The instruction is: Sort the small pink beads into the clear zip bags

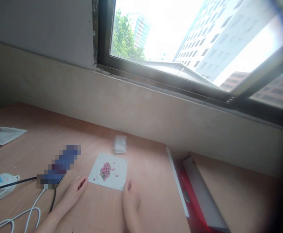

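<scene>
The left hand [78, 187] is held low over the tabletop [156, 168], its forearm slanted from the bottom edge up and to the right, with the fingers curled and the thumb side turned upward. The right hand [132, 194] is held more upright, its forearm running nearly straight away from the wearer, and is likewise loosely curled. Narrow dark gaps are seen at the thumbs of both hands; whether the sheet's edges are pinched cannot be told, as the fingertips are small and soft in this view.

The white sheet [119, 181] is laid flat between the hands, its near left corner beside the left fingers and its near right corner at the right hand. It is almost square and turned slightly clockwise. On it, small pink pieces [106, 170] are heaped left of centre, the heap's long axis tilted from far right to near left, with a few strays around. A clear packet [120, 144] is placed just beyond.
</scene>
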`<state>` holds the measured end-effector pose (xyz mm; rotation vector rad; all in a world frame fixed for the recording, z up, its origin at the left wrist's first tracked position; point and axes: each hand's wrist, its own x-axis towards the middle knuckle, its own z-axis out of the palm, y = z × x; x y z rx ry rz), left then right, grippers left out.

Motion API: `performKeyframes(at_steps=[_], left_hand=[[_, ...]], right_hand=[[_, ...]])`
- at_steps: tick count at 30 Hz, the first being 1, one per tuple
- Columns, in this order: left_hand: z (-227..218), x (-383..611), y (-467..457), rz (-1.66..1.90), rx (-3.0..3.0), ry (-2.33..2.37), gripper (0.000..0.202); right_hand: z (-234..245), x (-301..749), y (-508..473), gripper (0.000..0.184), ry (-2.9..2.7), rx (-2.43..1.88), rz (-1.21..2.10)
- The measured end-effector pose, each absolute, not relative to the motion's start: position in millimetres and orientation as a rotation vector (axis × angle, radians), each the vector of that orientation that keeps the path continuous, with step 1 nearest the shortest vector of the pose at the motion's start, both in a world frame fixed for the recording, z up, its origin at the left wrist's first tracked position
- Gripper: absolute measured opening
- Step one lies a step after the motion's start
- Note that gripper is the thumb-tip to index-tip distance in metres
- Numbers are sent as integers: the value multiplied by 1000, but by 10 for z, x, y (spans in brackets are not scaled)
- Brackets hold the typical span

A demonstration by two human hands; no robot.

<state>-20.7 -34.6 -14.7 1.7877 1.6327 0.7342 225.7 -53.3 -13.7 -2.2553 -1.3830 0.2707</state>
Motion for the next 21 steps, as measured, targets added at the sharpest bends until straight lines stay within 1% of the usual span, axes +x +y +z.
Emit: performKeyframes(at_steps=[12,21], left_hand=[[-158,-222,-349,762,1770,1604,28],[-213,-218,-342,800,1784,1614,28]], right_hand=[[-54,2232,-546,32,-1393,-2229,258],[-124,2241,-535,31,-1432,-2228,190]])
